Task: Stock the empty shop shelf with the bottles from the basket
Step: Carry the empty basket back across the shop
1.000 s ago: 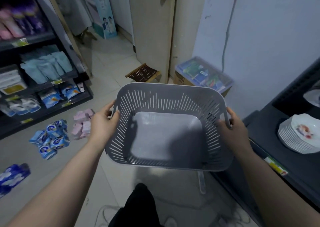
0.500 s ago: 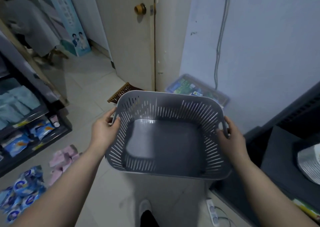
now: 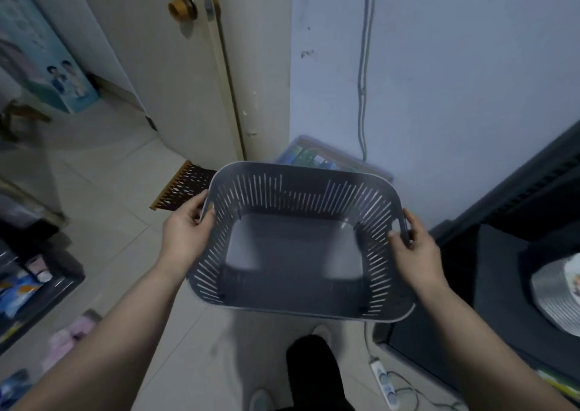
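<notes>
I hold a grey slotted plastic basket [image 3: 298, 187] in front of me at waist height, tilted a little toward me. Nothing lies inside it; its flat bottom is bare. My left hand [image 3: 186, 231] grips its left rim with the thumb inside. My right hand [image 3: 414, 247] grips the handle slot on its right rim. No bottles are in view. A dark shelf unit [image 3: 508, 253] stands at the right, close to my right forearm.
A stack of white patterned plates [image 3: 558, 291] sits on the right shelf. A clear lidded box [image 3: 317, 156] rests on the floor behind the basket by the wall. A brown slatted stool [image 3: 182, 187] stands by the door. A stocked shelf [image 3: 34, 285] is at left; a power strip [image 3: 384, 382] lies on the floor.
The view has swung right and closer to the wall and door. The left shelf and floor packets have slid out toward the left edge. Both hands keep the same hold on the basket.
</notes>
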### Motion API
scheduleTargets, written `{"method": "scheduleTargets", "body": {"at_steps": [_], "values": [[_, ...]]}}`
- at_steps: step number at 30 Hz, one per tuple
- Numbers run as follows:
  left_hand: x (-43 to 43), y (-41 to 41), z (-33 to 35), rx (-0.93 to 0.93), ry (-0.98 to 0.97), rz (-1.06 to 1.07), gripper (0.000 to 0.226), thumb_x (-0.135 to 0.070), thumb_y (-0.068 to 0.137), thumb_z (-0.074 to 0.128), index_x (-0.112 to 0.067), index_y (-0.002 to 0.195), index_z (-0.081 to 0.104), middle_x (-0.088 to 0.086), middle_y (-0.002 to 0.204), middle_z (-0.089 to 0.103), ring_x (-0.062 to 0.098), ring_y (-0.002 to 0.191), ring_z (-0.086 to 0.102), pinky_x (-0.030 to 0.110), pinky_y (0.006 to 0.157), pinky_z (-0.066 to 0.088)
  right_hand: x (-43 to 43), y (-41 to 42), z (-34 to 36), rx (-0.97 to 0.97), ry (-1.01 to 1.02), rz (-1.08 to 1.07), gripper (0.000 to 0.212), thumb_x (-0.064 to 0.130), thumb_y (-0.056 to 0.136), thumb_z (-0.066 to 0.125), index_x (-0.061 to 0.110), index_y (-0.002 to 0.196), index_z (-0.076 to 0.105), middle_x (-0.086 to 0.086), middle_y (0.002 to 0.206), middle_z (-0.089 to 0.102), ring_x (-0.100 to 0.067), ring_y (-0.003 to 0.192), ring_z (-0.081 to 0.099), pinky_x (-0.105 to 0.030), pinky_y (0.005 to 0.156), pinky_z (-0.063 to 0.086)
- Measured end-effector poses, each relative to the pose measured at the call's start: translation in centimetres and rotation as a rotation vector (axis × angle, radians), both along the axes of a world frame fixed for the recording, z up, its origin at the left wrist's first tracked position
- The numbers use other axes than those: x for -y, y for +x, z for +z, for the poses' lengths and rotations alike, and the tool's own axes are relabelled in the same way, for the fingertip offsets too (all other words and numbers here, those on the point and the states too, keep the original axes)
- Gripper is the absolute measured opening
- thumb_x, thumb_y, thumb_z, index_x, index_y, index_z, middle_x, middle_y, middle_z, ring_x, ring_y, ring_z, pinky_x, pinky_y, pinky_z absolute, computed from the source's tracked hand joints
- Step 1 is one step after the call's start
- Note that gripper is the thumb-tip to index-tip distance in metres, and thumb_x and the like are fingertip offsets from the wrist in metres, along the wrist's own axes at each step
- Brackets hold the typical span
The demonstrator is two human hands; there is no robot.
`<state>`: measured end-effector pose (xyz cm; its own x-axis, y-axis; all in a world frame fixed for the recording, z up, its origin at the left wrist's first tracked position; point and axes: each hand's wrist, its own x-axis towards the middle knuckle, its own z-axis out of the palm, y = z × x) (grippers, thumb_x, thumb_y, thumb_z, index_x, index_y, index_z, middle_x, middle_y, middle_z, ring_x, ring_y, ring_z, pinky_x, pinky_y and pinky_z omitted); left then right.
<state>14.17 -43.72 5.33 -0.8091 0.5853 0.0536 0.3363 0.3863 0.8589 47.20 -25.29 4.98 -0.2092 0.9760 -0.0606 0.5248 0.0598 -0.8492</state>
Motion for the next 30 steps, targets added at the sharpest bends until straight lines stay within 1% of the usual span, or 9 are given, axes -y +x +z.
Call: {"method": "scheduleTargets", "body": {"at_steps": [2, 5, 11, 14, 18, 21, 23, 25, 30], "values": [[-2.3, -0.8, -0.2, -0.012, -0.015, -0.022, 0.04, -0.021, 0.09, 0.064, -0.03, 0.129, 0.062, -0.009, 0.114, 0.069, 0.004, 0.097, 0.066, 0.028, 0.088, 0.053, -2.1, -0.6, -0.1, -0.002, -0.016, -0.004, 0.052, 0.019, 0.092, 0.058, 0.031, 0.14, 0.044, 0.009, 0.084, 0.059, -0.008, 0.075, 0.057, -0.025, 0.079, 0.046], [-6.0, -2.1, -0.5, -0.006, -0.044, -0.035, 0.04, -0.024, 0.09, 0.064, -0.032, 0.128, 0.061, -0.007, 0.115, 0.07, 0.011, 0.103, 0.066, 0.041, 0.094, 0.052, -5.4, -1.4, -0.3, -0.009, -0.023, -0.022, 0.051, 0.019, 0.092, 0.059, 0.032, 0.14, 0.044, 0.008, 0.081, 0.059, -0.009, 0.075, 0.058, -0.024, 0.076, 0.046], [-12.7, -4.1, -0.9, -0.041, -0.08, -0.075, 0.042, -0.028, 0.09, 0.064, -0.033, 0.131, 0.058, -0.011, 0.114, 0.068, 0.005, 0.097, 0.064, 0.032, 0.088, 0.053, -11.3, -2.8, -0.9, 0.017, -0.034, -0.026, 0.052, 0.021, 0.093, 0.058, 0.03, 0.142, 0.041, 0.0, 0.091, 0.062, -0.018, 0.087, 0.061, -0.031, 0.087, 0.047], [-15.7, -5.3, -1.1, -0.047, -0.097, -0.128, 0.043, -0.028, 0.091, 0.063, -0.032, 0.133, 0.056, -0.013, 0.11, 0.066, 0.005, 0.098, 0.063, 0.03, 0.087, 0.052, -13.5, -3.5, -1.2, 0.031, -0.052, -0.038, 0.055, 0.022, 0.093, 0.058, 0.03, 0.144, 0.037, 0.004, 0.087, 0.06, -0.017, 0.085, 0.06, -0.028, 0.084, 0.045], [-19.7, -7.5, -1.6, -0.058, -0.142, -0.245, 0.043, -0.028, 0.092, 0.06, -0.028, 0.135, 0.055, -0.004, 0.118, 0.068, 0.01, 0.103, 0.063, 0.033, 0.088, 0.052, -15.9, -4.5, -2.0, 0.031, -0.099, -0.084, 0.057, 0.025, 0.092, 0.059, 0.036, 0.143, 0.036, 0.015, 0.084, 0.059, -0.01, 0.079, 0.06, -0.027, 0.08, 0.045], [-23.0, -9.0, -1.9, -0.067, -0.173, -0.306, 0.044, -0.03, 0.092, 0.06, -0.026, 0.136, 0.053, -0.004, 0.111, 0.067, 0.01, 0.097, 0.063, 0.024, 0.077, 0.047, -17.4, -5.6, -2.6, 0.045, -0.114, -0.117, 0.056, 0.025, 0.09, 0.062, 0.038, 0.139, 0.038, 0.017, 0.085, 0.06, -0.001, 0.076, 0.058, -0.023, 0.073, 0.043], [-25.2, -9.8, -2.1, -0.06, -0.191, -0.371, 0.045, -0.03, 0.093, 0.059, -0.025, 0.137, 0.052, -0.006, 0.112, 0.065, 0.012, 0.1, 0.062, 0.021, 0.075, 0.044, -18.1, -6.4, -3.0, 0.044, -0.12, -0.149, 0.054, 0.024, 0.089, 0.063, 0.037, 0.136, 0.041, 0.013, 0.087, 0.062, -0.01, 0.081, 0.062, -0.024, 0.074, 0.045], [-27.3, -10.7, -2.3, -0.047, -0.225, -0.445, 0.047, -0.032, 0.093, 0.058, -0.025, 0.139, 0.049, -0.003, 0.122, 0.063, 0.015, 0.109, 0.06, 0.026, 0.08, 0.044, -18.8, -7.2, -3.3, 0.039, -0.123, -0.189, 0.053, 0.024, 0.089, 0.063, 0.034, 0.136, 0.04, 0.006, 0.093, 0.063, -0.018, 0.088, 0.061, -0.029, 0.08, 0.045], [-32.5, -13.3, -3.2, -0.05, -0.289, -0.573, 0.052, -0.03, 0.093, 0.057, -0.022, 0.142, 0.045, 0.003, 0.13, 0.061, 0.024, 0.117, 0.057, 0.039, 0.094, 0.048, -20.4, -8.7, -4.0, 0.044, -0.149, -0.288, 0.058, 0.027, 0.089, 0.063, 0.027, 0.141, 0.037, 0.001, 0.111, 0.06, -0.019, 0.098, 0.059, -0.028, 0.083, 0.041]]}}
